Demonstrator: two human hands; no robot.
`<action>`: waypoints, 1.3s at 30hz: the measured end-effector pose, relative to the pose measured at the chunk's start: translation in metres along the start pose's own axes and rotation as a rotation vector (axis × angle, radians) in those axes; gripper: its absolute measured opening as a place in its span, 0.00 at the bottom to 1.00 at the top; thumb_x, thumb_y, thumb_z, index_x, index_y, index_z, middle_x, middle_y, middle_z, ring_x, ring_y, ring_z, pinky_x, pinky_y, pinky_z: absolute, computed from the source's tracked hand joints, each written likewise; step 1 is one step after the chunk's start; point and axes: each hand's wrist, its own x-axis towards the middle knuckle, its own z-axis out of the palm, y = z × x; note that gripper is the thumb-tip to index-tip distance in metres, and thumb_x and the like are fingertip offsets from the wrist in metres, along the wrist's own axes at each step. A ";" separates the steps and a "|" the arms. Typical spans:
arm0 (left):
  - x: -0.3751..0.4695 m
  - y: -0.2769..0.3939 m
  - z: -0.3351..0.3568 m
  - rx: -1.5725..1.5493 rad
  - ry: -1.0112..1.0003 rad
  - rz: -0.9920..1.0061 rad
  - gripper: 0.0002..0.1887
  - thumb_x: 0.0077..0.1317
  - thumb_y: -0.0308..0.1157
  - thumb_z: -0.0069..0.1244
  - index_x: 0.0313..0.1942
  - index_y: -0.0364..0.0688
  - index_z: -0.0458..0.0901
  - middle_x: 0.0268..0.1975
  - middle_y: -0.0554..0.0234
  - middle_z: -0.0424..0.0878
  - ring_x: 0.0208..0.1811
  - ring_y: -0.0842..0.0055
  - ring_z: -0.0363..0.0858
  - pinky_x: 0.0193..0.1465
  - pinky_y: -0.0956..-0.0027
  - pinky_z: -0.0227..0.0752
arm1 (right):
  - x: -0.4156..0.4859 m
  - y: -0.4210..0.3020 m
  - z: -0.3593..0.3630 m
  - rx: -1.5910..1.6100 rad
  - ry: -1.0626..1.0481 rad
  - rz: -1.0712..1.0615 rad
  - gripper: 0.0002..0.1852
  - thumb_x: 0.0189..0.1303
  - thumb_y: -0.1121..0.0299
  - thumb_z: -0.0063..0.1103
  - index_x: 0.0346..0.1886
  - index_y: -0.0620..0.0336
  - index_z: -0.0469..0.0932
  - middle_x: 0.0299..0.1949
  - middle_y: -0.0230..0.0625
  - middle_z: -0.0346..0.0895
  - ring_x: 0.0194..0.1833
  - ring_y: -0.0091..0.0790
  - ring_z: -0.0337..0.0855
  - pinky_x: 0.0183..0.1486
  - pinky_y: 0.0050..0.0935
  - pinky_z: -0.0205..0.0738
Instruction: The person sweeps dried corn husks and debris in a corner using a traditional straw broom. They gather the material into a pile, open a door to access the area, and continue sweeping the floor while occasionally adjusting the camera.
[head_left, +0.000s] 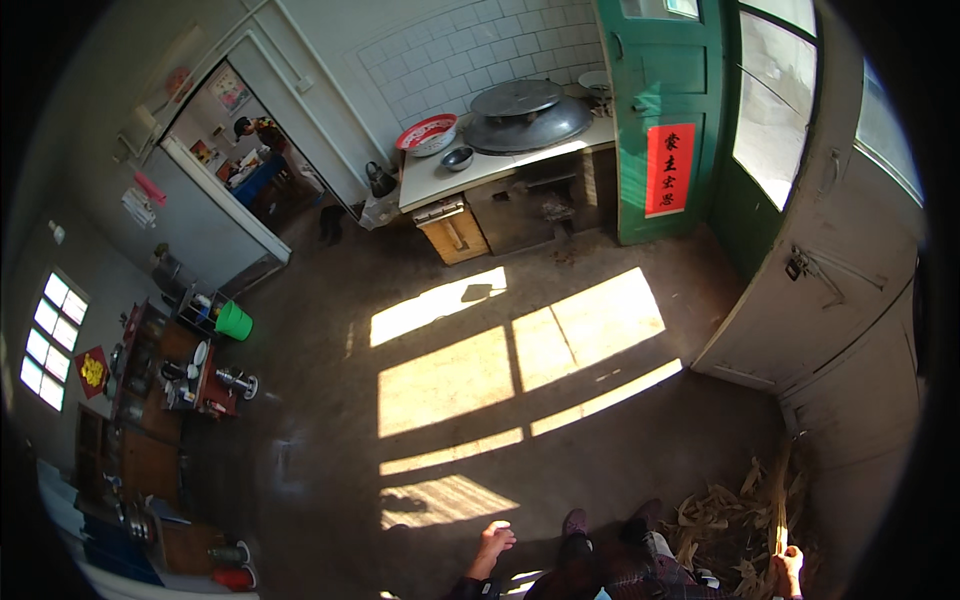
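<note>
My left hand (496, 538) is in the air at the bottom middle, its fingers loosely bent and nothing visible in them. At the lower right my right hand (789, 564) is closed around the lower end of a long straw-coloured stick or stalk (781, 487). Its far end points away towards the foot of the pale door; I cannot tell exactly what it is. Dry corn husks (712, 517) lie in a heap on the floor beside it. My purple shoes (575, 523) stand on the floor between my hands.
A pale door (817, 300) and a green door (667, 97) stand at the right. At the back is a stove counter (435, 180) with a wok lid (529, 124) and an enamel basin (427, 135). A green bucket (234, 321) stands left. Through a doorway a person (262, 133) bends over a table.
</note>
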 end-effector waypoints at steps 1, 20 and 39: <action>-0.006 -0.010 -0.015 -0.037 0.053 -0.008 0.13 0.55 0.26 0.47 0.42 0.40 0.72 0.31 0.61 0.77 0.28 0.76 0.78 0.29 0.75 0.73 | 0.005 -0.012 0.008 -0.080 0.017 -0.023 0.14 0.26 0.77 0.63 0.21 0.61 0.69 0.18 0.26 0.67 0.20 0.23 0.68 0.22 0.23 0.63; -0.028 -0.053 -0.069 -0.092 0.125 -0.102 0.13 0.56 0.26 0.43 0.43 0.40 0.68 0.31 0.57 0.76 0.29 0.71 0.78 0.30 0.69 0.74 | -0.032 -0.101 0.084 -0.675 -0.344 -0.045 0.17 0.30 0.62 0.69 0.23 0.57 0.72 0.23 0.36 0.74 0.24 0.33 0.74 0.27 0.33 0.69; -0.015 0.056 0.079 0.243 -0.037 -0.157 0.15 0.56 0.28 0.44 0.45 0.38 0.69 0.34 0.56 0.77 0.32 0.72 0.78 0.34 0.73 0.73 | 0.037 -0.096 0.082 -0.001 -0.428 0.208 0.24 0.39 0.67 0.61 0.44 0.68 0.71 0.35 0.36 0.73 0.36 0.25 0.72 0.39 0.21 0.65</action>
